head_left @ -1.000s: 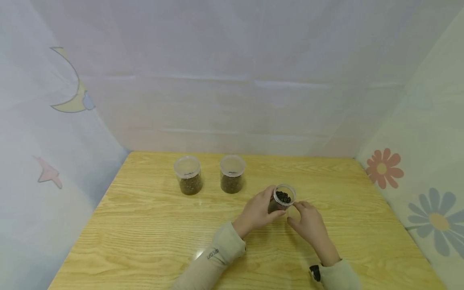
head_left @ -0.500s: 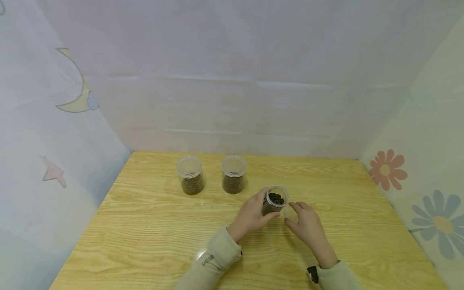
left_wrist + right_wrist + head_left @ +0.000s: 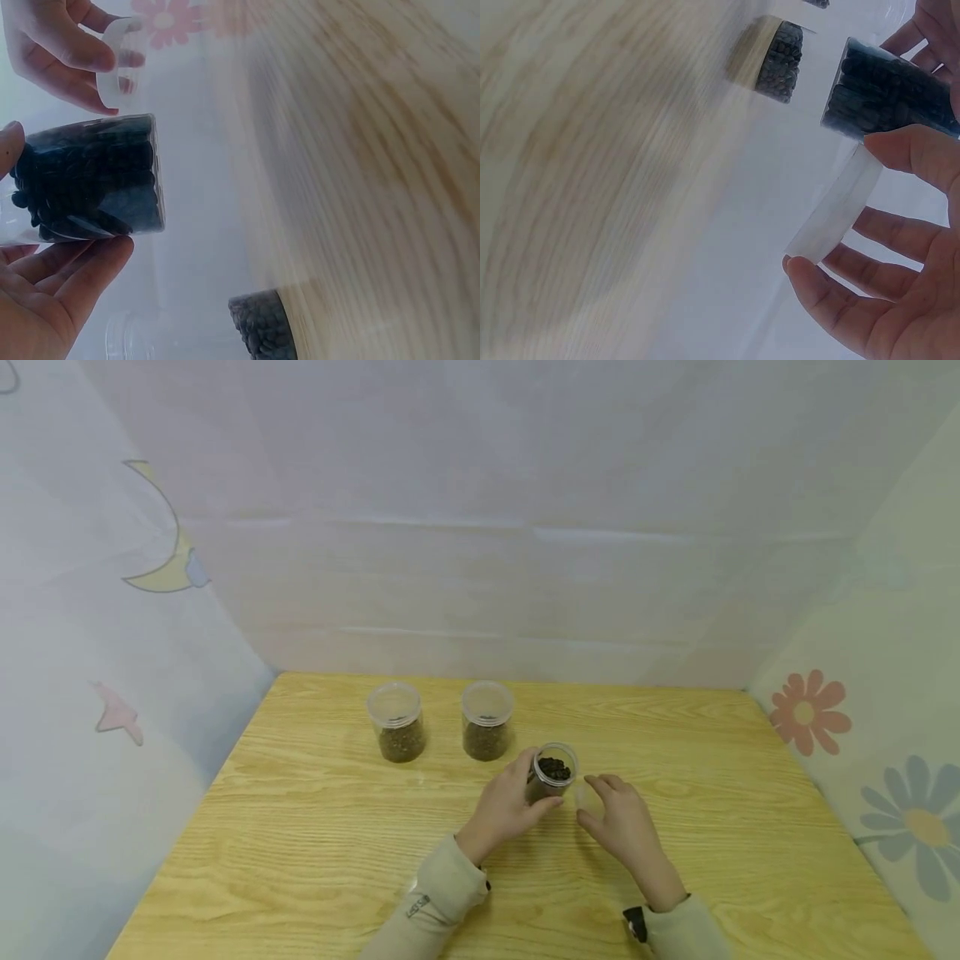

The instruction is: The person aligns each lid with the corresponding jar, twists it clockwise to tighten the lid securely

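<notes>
My left hand [image 3: 502, 806] grips a clear jar [image 3: 542, 790] part filled with dark beans [image 3: 554, 768]. The jar's mouth is uncovered and it leans a little to the right above the table. My right hand [image 3: 624, 822] pinches a translucent lid [image 3: 836, 210] by its edge between thumb and fingers, just right of the jar. Seen from the left wrist, the lid [image 3: 116, 64] stands on edge, apart from the jar [image 3: 90, 180]. In the head view the lid is faint against the wood.
Two similar jars stand upright with lids on toward the back of the wooden table [image 3: 300, 827], a left jar [image 3: 402, 739] and a middle jar [image 3: 487, 739]. Both hold dark contents. A pale cloth wall [image 3: 480, 577] rises behind the table, and printed cloth hangs on both sides.
The held jar and both hands have shifted left, toward the middle jar. The right hand has come slightly away from the jar's rim. The head view has turned a little.
</notes>
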A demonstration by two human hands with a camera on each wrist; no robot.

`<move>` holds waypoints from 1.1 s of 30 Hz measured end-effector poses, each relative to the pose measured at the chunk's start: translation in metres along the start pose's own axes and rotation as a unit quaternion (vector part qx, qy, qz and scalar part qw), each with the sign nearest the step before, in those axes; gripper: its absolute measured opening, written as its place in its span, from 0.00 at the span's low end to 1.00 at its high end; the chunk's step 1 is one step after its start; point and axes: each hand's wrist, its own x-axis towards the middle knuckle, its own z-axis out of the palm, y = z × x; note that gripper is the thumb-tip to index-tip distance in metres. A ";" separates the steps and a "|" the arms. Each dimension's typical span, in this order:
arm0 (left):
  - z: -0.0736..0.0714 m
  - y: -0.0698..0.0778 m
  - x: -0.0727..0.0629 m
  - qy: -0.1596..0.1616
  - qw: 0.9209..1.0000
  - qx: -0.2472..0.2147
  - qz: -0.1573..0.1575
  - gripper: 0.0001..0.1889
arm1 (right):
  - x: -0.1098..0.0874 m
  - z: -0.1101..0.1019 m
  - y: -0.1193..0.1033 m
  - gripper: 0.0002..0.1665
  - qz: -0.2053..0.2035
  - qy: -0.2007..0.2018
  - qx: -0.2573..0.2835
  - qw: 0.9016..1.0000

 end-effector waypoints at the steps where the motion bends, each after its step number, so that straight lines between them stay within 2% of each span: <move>1: -0.001 -0.001 -0.001 0.002 1.000 0.000 -0.003 0.34 | 0.001 0.001 -0.001 0.26 -0.002 0.000 0.001 1.000; 8: -0.007 -0.007 -0.008 0.009 1.000 -0.005 -0.025 0.35 | 0.006 0.004 -0.007 0.26 -0.012 0.001 0.011 1.000; 14: -0.015 -0.013 -0.013 0.025 0.999 0.003 -0.029 0.35 | 0.013 0.008 -0.013 0.27 -0.011 -0.007 0.020 1.000; 22: -0.023 -0.023 -0.019 0.050 0.998 0.003 -0.042 0.36 | 0.022 0.012 -0.023 0.27 -0.028 -0.010 0.025 0.999; 33: -0.036 -0.032 -0.028 0.063 0.996 0.002 -0.070 0.35 | 0.033 0.018 -0.033 0.28 -0.048 -0.013 0.031 0.998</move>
